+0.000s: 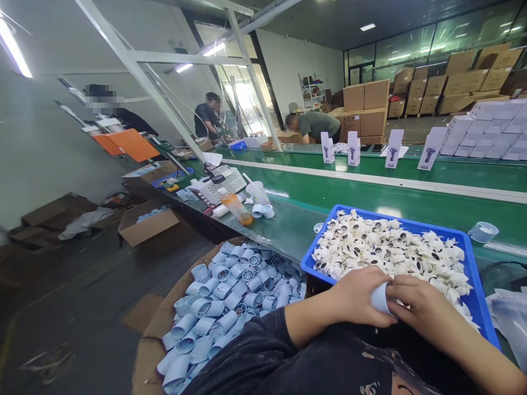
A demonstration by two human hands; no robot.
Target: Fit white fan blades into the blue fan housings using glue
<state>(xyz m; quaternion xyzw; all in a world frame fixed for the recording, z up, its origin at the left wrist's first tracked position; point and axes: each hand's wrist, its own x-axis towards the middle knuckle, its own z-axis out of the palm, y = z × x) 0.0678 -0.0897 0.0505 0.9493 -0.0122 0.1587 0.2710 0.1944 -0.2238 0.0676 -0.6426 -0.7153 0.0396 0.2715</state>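
My left hand (pixel 358 293) is wrapped round a light blue plastic cylinder housing (pixel 380 299), its rim turned to the right. At that rim, the fingers of my right hand (pixel 420 302) are pinched together; anything between them is hidden. Both hands are over the near edge of a blue tray (pixel 473 274), which is heaped with small white fan impellers (pixel 382 247) with dark centres. Left of my arms, a large cardboard box (pixel 154 329) is filled with many similar light blue housings (pixel 230 296), some showing a grille inside.
Behind the tray runs a green conveyor (pixel 296 189) with white printed boxes (pixel 394 149) beyond it. An orange bottle (pixel 235 207), a plastic cup (pixel 258 193) and two blue housings (pixel 263 210) stand left of the tray. A clear ring (pixel 483 232) lies right. Several people work farther back.
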